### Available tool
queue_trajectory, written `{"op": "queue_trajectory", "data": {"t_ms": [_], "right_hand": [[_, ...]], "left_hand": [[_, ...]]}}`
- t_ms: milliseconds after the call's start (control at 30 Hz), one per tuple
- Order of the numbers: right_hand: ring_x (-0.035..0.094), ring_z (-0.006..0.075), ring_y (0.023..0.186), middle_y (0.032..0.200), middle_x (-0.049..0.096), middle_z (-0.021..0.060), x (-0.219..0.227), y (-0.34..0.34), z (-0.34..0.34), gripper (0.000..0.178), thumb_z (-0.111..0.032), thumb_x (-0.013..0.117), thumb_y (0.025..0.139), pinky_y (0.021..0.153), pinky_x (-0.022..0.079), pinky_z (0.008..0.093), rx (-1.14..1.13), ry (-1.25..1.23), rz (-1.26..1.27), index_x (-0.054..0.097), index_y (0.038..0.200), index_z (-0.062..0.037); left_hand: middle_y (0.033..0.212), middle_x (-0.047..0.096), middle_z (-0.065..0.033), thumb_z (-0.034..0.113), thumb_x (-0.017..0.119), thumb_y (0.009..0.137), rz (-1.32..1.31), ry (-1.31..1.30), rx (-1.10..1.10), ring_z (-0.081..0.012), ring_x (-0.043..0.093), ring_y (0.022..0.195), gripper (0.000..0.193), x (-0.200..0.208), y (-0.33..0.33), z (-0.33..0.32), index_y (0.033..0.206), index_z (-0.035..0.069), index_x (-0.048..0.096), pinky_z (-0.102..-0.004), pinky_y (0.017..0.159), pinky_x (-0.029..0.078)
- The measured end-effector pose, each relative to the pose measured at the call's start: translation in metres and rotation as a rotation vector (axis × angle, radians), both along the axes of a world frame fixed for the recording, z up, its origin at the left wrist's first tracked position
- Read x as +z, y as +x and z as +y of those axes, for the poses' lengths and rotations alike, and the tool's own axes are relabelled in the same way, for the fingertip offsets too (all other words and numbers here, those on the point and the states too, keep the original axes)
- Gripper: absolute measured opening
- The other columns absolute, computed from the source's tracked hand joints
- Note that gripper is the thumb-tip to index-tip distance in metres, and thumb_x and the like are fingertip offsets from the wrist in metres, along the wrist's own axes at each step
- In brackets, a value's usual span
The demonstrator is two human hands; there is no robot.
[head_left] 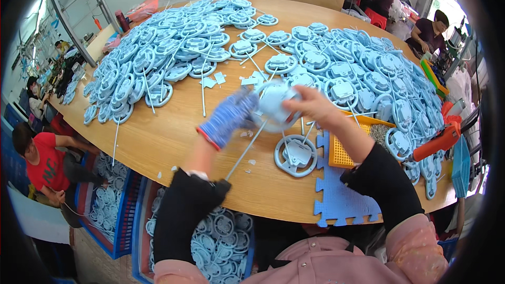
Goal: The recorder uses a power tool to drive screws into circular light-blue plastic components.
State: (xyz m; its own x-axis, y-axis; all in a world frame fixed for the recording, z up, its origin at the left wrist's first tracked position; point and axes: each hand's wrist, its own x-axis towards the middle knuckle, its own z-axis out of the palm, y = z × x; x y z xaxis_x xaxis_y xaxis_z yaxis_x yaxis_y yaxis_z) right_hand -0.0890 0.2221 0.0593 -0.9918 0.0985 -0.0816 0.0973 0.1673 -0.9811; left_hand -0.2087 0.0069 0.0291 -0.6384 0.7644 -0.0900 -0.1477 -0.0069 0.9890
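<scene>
My left hand [231,115], in a blue knitted glove with a red cuff edge, is closed on the left side of a light-blue round plastic housing [274,104]. My bare right hand [314,107] grips the same housing from the right, fingers bent over its rim. Motion blurs the housing, so its details are unclear. A thin pale cord [246,150] slants down toward my left sleeve below it. Just below my hands, a light-blue ring-shaped housing [300,153] lies on the table with a cord across it. Small light-blue chips [209,82] lie beyond the left hand.
Large piles of similar housings [173,42] cover the table's far left and right. A yellow tray [338,153] of small metal pieces and a blue foam mat [342,194] lie right, near an orange-red power tool [436,142]. Blue crates [126,210] stand below. A person in red [50,163] sits left.
</scene>
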Motion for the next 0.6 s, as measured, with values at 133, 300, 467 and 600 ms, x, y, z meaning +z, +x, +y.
{"op": "queue_trajectory", "data": {"t_ms": [133,300,467,600], "right_hand": [[0.065,0.0194,0.088,0.098,0.066,0.0105,0.026,0.023,0.115,0.049,-0.035,0.071,0.084,0.073,0.051,0.0317,-0.584,0.286,0.027,0.055,0.116,-0.0009],[0.047,0.0372,0.12,0.127,0.052,0.0226,0.05,0.025,0.118,0.067,-0.024,0.079,0.072,0.105,0.035,0.0417,-0.758,1.36,0.573,0.05,0.126,0.0015],[0.055,0.0332,0.107,0.115,0.06,0.0158,0.009,-0.1,0.021,0.041,-0.026,0.07,0.081,0.094,0.044,0.0407,0.103,1.032,0.426,0.061,0.115,-0.0058],[0.059,0.0337,0.103,0.113,0.061,0.0162,-0.039,-0.172,-0.006,0.033,-0.023,0.068,0.08,0.087,0.05,0.0408,0.218,1.213,0.072,0.066,0.107,-0.005]], "left_hand": [[0.117,0.058,-0.012,0.047,0.069,0.081,0.408,-0.316,0.332,-0.0227,0.058,0.11,0.074,-0.008,-0.075,-0.032,0.139,0.008,0.043,-0.0372,0.088,0.05],[0.147,0.034,-0.0172,0.051,0.072,0.073,1.153,-1.125,0.578,-0.0332,0.026,0.139,0.085,-0.015,-0.119,-0.036,0.142,0.014,0.041,-0.0492,0.112,0.022],[0.143,0.038,-0.016,0.047,0.071,0.075,1.358,-1.028,0.404,-0.0337,0.037,0.131,0.08,-0.006,-0.163,0.004,0.143,0.017,0.041,-0.0479,0.108,0.03],[0.148,0.032,-0.015,0.053,0.068,0.075,1.107,-1.172,0.32,-0.0359,0.036,0.132,0.078,0.008,-0.174,0.051,0.143,0.027,0.04,-0.0567,0.105,0.03]]}}
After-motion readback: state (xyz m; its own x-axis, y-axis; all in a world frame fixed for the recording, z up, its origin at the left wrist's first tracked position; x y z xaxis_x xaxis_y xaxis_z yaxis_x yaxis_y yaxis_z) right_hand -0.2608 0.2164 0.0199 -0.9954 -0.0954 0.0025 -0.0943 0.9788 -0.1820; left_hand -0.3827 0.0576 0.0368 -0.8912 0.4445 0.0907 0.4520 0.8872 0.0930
